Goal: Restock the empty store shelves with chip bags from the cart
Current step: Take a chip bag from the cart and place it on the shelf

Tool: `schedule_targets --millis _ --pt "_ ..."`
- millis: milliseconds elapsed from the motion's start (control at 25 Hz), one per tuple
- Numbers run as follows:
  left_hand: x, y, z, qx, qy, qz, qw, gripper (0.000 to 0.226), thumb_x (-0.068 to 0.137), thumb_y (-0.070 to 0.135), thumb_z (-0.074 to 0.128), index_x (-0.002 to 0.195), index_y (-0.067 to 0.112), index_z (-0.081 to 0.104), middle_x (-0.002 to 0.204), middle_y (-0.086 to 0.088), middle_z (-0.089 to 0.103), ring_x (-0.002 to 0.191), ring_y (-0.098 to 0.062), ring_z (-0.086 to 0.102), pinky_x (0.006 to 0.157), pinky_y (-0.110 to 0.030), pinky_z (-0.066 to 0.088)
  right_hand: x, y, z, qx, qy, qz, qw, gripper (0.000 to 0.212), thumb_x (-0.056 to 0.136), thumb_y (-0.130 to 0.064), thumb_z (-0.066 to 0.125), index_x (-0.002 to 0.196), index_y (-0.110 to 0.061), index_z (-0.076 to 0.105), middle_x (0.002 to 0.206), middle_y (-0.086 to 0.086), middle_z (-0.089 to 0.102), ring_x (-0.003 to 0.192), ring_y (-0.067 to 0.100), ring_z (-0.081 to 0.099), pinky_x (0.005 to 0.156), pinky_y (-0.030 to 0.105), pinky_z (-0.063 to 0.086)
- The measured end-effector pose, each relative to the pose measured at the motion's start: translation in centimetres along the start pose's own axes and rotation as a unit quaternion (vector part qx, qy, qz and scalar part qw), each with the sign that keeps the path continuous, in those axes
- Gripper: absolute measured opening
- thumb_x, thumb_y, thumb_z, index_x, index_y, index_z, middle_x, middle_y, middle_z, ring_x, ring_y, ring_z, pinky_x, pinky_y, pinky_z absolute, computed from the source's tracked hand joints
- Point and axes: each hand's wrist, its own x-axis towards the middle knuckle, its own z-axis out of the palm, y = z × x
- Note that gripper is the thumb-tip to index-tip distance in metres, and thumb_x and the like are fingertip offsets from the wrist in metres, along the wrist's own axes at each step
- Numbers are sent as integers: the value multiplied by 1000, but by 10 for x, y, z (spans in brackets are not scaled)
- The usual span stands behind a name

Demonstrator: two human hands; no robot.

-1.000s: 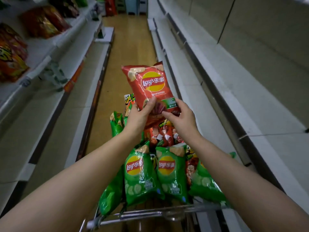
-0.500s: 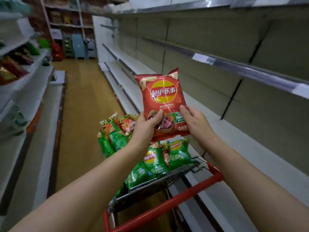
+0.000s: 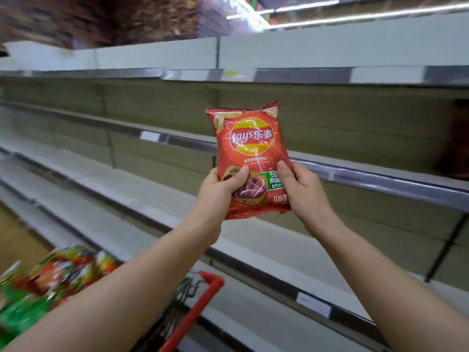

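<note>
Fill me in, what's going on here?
A person holds one red chip bag upright in front of the shelves. The left hand grips its lower left edge with the thumb on the front, and the right hand grips the lower right edge. The bag is in the air, not yet on a shelf. The cart sits at lower left with more bags in it.

Both forearms point(image 3: 132, 283) are bare, and 1 thin gold ring point(image 3: 214, 173) circles a left grip point(image 3: 220, 191) finger.
</note>
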Motion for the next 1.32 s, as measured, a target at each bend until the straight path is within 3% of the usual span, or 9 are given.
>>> schedule_targets --millis 120,240,400,600,680,760,880,1080,1320 --pt "0 -3 73 8 -69 -5 998 29 82 30 69 106 19 57 96 -1 72 77 -16 72 60 -25 57 -9 -3 -76 -34 62 11 997 20 96 -36 44 89 -24 58 89 3 69 74 20 68 45 24 49" --pt "-5 -15 156 18 -145 -39 989 33 82 31 69 108 13 60 94 -4 74 77 -20 72 63 -29 58 -23 -1 -165 -106 113 44 987 34 96 -42 44 95 -12 60 89 11 69 75 27 69 56 39 57" --pt "-14 -33 268 42 -229 -94 968 36 80 34 70 104 8 63 85 -5 75 70 -20 72 65 -29 56 -46 -4 -279 -144 151 103 972 36 95 -41 45 89 -9 61 85 13 69 70 30 69 59 46 58" --pt "-4 -43 378 66 -254 -109 959 33 80 31 72 100 5 66 85 -11 74 69 -23 71 67 -32 57 -30 7 -382 -188 185 121 957 34 96 -42 42 97 -10 54 96 10 65 80 25 64 61 33 55" --pt "8 -45 403 77 -254 -107 958 28 82 30 70 95 5 65 80 -11 74 61 -22 70 58 -30 57 -11 15 -404 -204 178 130 954 38 97 -42 39 107 -8 52 98 8 62 84 24 62 64 31 53" --pt "24 -48 423 94 -243 -94 961 27 83 30 69 92 4 64 73 -11 73 56 -21 68 54 -29 57 10 26 -418 -225 165 135 951 43 97 -44 36 112 -6 51 105 11 62 96 28 62 83 40 52" --pt "52 -52 441 128 -227 -69 963 43 82 32 70 109 2 59 88 -14 72 65 -23 69 59 -30 57 37 40 -430 -234 157 163 945 46 97 -45 35 119 -8 49 113 14 61 106 34 59 94 48 46" --pt "88 -64 459 179 -241 -46 953 50 81 21 72 123 6 50 108 -12 68 92 -28 68 85 -42 54 63 52 -443 -229 173 222 932 38 99 -19 40 134 -3 40 124 20 54 107 34 58 87 35 50" --pt "112 -83 464 233 -268 -47 933 32 82 14 70 107 15 50 108 -9 64 100 -27 62 98 -45 48 73 70 -438 -348 137 232 898 36 100 -13 35 131 2 41 132 21 48 119 35 49 95 37 42"
